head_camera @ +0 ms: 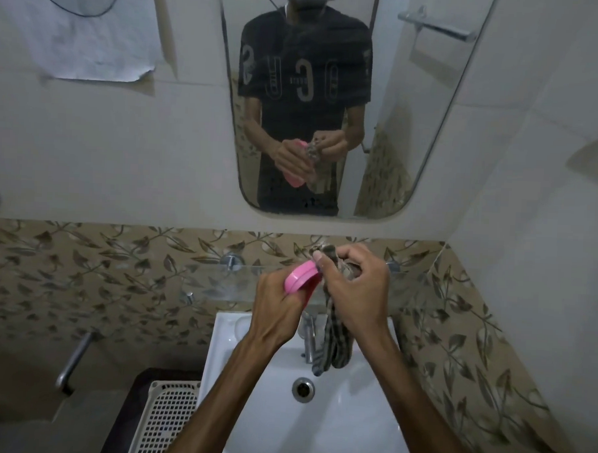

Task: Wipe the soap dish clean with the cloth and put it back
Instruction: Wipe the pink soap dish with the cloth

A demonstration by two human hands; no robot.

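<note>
Your forearms reach over the white sink (360,431). Your left hand (273,311) grips the pink soap dish (300,277), tilted on edge above the tap (308,339). Your right hand (360,290) pinches the striped cloth (335,344) beside it, its tail hanging into the basin.

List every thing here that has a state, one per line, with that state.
Left hand: grips the soap dish, raised above the basin.
Right hand: grips the cloth beside the dish.
Pink soap dish: held tilted, off the shelf.
Striped cloth: bunched at the top, its tail hanging over the tap.
Tap: no water running that I can see.
Washbasin: drain open, no water pooled.
Glass shelf: fixed to the wall.
</note>
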